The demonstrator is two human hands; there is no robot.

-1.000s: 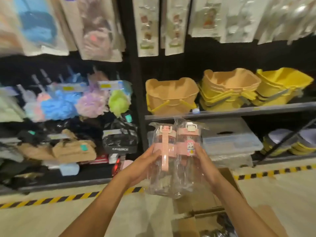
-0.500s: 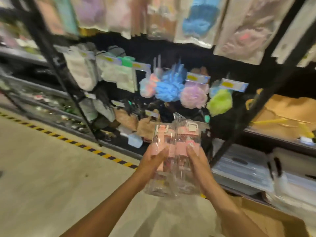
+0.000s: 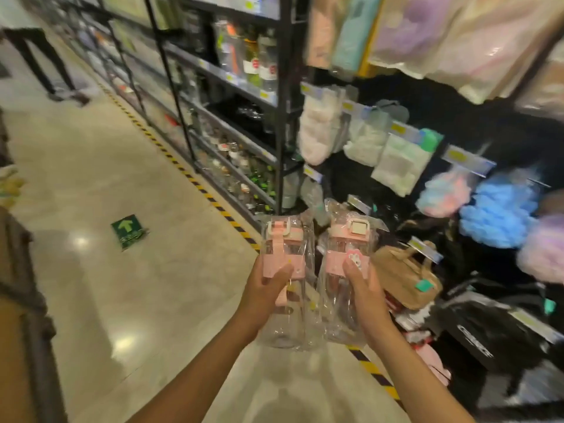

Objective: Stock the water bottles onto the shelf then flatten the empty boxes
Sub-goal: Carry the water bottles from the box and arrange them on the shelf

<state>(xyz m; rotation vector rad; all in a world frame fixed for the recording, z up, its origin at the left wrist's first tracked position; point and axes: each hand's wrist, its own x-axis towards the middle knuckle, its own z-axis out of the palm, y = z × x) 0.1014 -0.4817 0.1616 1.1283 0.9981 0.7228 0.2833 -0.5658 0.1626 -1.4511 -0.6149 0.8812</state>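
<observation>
The left hand [image 3: 268, 285] grips a clear plastic water bottle with a pink lid and strap [image 3: 285, 239], fingers curled round its pink band. The right hand [image 3: 364, 288] grips a second clear pink-lidded bottle [image 3: 343, 242] the same way. Both bottles are sealed in crinkly transparent wrap and stand upright side by side at chest height, long axes vertical, just beside each other. The tall black metal shelf rack [image 3: 283, 132] that already carries bottles and glassware lies at about 11 o'clock from the hands, up the aisle, so the left hand is judged nearer to it. The second bottle bears a small cartoon rabbit sticker [image 3: 354, 260]. A green floor sticker [image 3: 127, 230] at 9 o'clock shows a pale arrow. The yellow price tags [image 3: 457, 154] and the white lettering on a black bag [image 3: 476, 340] at 4 o'clock are too blurred to read.
</observation>
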